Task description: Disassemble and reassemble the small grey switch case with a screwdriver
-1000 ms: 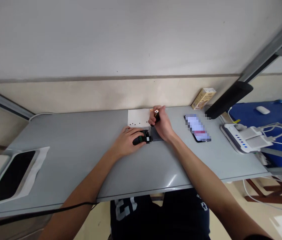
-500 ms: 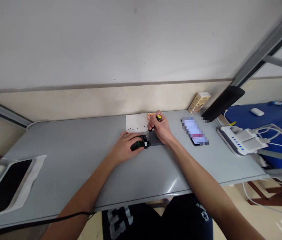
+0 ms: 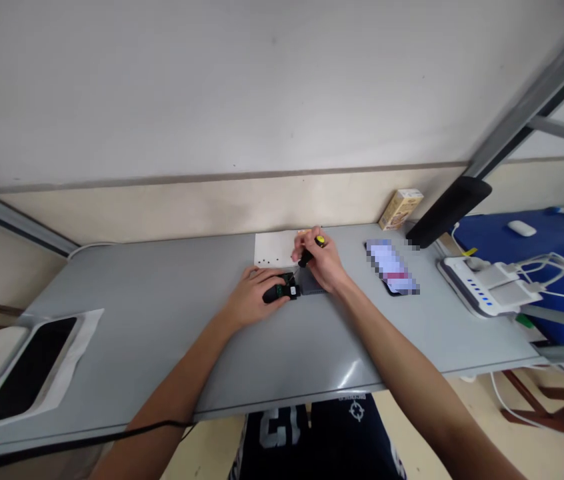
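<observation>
My left hand (image 3: 252, 298) presses a small black device (image 3: 275, 291) against the table. It has a rounded dark body, bits of green circuit board and a small white label, and my fingers cover part of it. Gripped in my right hand (image 3: 326, 259) is a screwdriver (image 3: 307, 257) with a black handle and a yellow end. Its thin shaft slants down to the left, toward the device; whether the tip touches a screw is too small to tell. A dark grey flat block (image 3: 311, 283) lies under my right hand, just right of the device.
Behind my hands lies a white sheet (image 3: 269, 247) with several tiny dark pieces. To the right are a phone (image 3: 391, 267), a small carton (image 3: 400, 208), a black cylinder (image 3: 448, 212) and a white power strip (image 3: 477, 287) with cables. A dark tablet-like slab (image 3: 29, 370) rests at left.
The view has shifted slightly. My right hand's fingers have changed their hold a little on the screwdriver handle. My left hand stays on the device.
</observation>
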Motion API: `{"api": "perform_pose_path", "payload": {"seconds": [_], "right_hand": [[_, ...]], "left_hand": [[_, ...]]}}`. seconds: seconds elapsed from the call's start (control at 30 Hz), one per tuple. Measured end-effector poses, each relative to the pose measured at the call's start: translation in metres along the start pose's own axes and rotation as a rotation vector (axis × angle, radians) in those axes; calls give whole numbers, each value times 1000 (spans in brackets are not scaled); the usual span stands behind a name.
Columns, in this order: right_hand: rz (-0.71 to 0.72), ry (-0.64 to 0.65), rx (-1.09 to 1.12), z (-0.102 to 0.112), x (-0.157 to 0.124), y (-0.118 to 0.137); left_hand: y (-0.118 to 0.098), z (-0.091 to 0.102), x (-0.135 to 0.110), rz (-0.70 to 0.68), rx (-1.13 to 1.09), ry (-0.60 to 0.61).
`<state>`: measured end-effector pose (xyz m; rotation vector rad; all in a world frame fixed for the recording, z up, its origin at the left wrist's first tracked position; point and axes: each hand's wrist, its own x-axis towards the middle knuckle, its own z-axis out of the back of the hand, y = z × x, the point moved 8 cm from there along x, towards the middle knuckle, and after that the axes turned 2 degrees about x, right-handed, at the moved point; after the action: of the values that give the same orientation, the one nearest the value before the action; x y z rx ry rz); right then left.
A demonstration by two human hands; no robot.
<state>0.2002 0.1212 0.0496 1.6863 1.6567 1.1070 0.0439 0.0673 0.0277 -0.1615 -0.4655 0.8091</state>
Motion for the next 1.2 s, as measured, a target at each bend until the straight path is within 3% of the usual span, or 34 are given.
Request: {"api": "perform_pose_path", "payload": {"seconds": [0.13,0.37,0.53,0.63,0.83,1.0,1.2], "right_hand": [[89,-25,-201,2,0,4],[-29,54,60,-6,-1,1],[40,32,-59,-1,1,-2],[58,-1,-18,1,3,-3],[-89,70,170,-7,1,1],[-46,31,41,-4,-1,3],[177,62,-415,-11,-4,14]], "left_hand": [[0,-1,1,9,-2,16],[0,-2,-1,-8,0,-6],[0,-1,0,4,-6,5],[0,-1,0,8,-8,18],[0,0,-1,8,2,-11],[0,-1,-1,3,14,-3],[2,0,-2,9,10,16]]}}
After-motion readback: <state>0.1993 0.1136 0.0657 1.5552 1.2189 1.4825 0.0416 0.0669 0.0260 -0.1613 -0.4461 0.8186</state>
